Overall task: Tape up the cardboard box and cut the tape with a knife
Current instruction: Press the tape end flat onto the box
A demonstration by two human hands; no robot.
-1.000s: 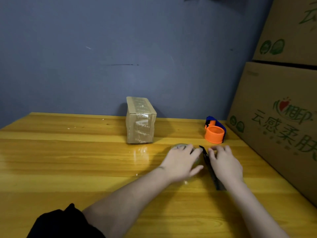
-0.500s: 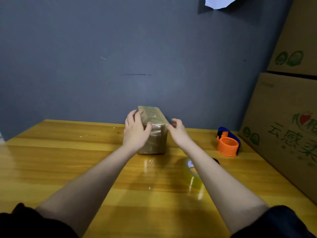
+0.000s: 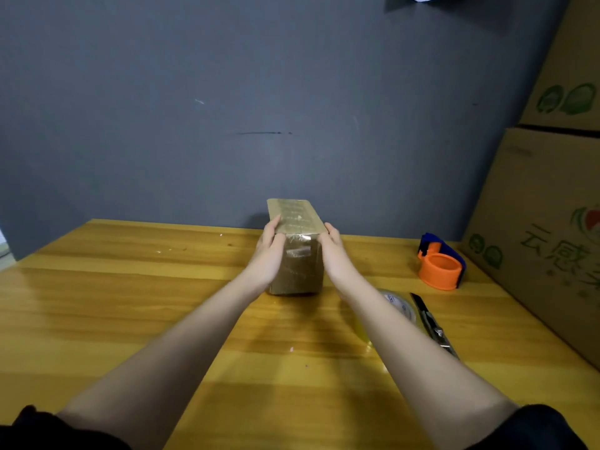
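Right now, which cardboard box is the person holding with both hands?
The small tape-wrapped cardboard box standing on the wooden table. The left hand and right hand clasp its sides; the big printed cardboard boxes stacked at right go untouched.

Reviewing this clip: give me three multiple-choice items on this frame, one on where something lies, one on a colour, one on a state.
1. Where does the black-handled utility knife lie?
A. on the wooden table, right of the clear tape roll
B. on top of the box
C. in the left hand

2. What colour is the round plastic tape dispenser?
A. green
B. orange with blue
C. white

3. What are the hands doing?
A. both hold the small taped cardboard box
B. both rest flat on the table
C. one holds the knife

Answers: 1 A, it lies beside the clear tape roll. 2 B, orange ring, blue back. 3 A, left hand and right hand clasp the small taped cardboard box.
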